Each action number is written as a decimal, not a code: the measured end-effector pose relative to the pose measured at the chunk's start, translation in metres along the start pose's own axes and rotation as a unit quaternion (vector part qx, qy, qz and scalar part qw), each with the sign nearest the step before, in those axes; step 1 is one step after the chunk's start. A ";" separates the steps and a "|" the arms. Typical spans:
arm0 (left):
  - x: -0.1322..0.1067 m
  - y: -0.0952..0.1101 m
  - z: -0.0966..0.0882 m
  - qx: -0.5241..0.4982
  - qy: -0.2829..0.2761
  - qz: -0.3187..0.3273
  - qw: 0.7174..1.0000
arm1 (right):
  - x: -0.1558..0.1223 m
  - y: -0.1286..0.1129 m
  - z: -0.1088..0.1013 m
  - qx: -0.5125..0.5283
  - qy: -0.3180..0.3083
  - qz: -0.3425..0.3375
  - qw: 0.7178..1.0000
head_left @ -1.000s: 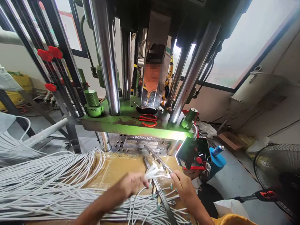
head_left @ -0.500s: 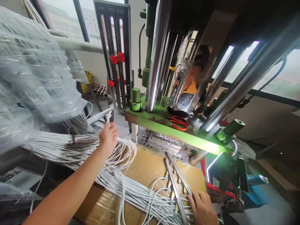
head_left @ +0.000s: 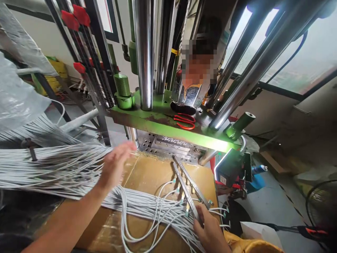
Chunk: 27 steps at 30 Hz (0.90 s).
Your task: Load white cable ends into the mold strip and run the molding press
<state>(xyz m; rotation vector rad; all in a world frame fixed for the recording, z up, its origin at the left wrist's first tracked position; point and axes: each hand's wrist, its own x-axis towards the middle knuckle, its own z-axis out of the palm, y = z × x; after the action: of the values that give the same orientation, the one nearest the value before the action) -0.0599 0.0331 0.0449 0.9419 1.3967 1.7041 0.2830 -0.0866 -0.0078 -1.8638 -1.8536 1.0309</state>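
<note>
My left hand (head_left: 114, 165) hovers over the bundle of grey cables (head_left: 52, 168), fingers stretched out and a little blurred, holding nothing. My right hand (head_left: 209, 228) is low at the front, fingers closed on the near end of a long metal clamp bar (head_left: 185, 186) that lies on the tape-covered brown board (head_left: 152, 175). Several cable ends (head_left: 168, 207) with small green tips fan out toward the bar and lie in it.
A green press machine (head_left: 163, 123) with chrome columns (head_left: 143, 52) stands behind the board; red scissors (head_left: 184, 121) lie on its plate. A black and red control box (head_left: 231, 168) sits at right. Plastic-wrapped cable stock (head_left: 18, 95) is at left. A fan (head_left: 321, 196) stands far right.
My left hand has come back from the far left rack, let go of the white piece and opened above the cables. The view has swung right. My right hand stays on the bar.
</note>
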 end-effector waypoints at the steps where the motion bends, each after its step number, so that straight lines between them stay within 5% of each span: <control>1: -0.017 -0.008 0.008 0.038 -0.095 -0.024 0.994 | 0.002 -0.004 -0.003 0.050 -0.004 0.000 0.999; 3: -0.040 -0.023 0.027 0.137 -0.261 -0.054 0.954 | 0.005 -0.013 -0.008 0.103 0.011 0.007 0.995; 5: -0.049 -0.034 0.044 0.204 -0.353 -0.058 0.911 | 0.010 -0.022 -0.014 0.104 0.029 0.030 0.994; 10: -0.042 -0.053 0.064 0.223 -0.425 -0.022 0.877 | 0.024 -0.034 -0.024 0.144 -0.029 0.006 0.989; 16: -0.025 -0.062 0.050 0.262 -0.319 0.114 0.904 | 0.060 -0.048 -0.043 0.172 -0.068 -0.095 0.978; 19: -0.004 -0.062 0.053 0.290 -0.230 0.179 0.912 | 0.099 -0.056 -0.051 0.088 -0.001 -0.128 0.988; 23: 0.040 -0.061 0.078 0.311 -0.131 0.168 0.926 | 0.168 -0.061 -0.054 -0.013 0.142 -0.199 0.969; 27: 0.081 -0.065 0.105 0.316 -0.130 0.125 0.931 | 0.227 -0.060 -0.056 -0.034 0.173 -0.231 0.957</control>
<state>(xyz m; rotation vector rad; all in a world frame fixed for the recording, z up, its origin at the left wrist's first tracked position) 0.0006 0.1610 0.0026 1.6955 1.7280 1.2303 0.2540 0.1525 0.0113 -1.4195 -1.9827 0.4548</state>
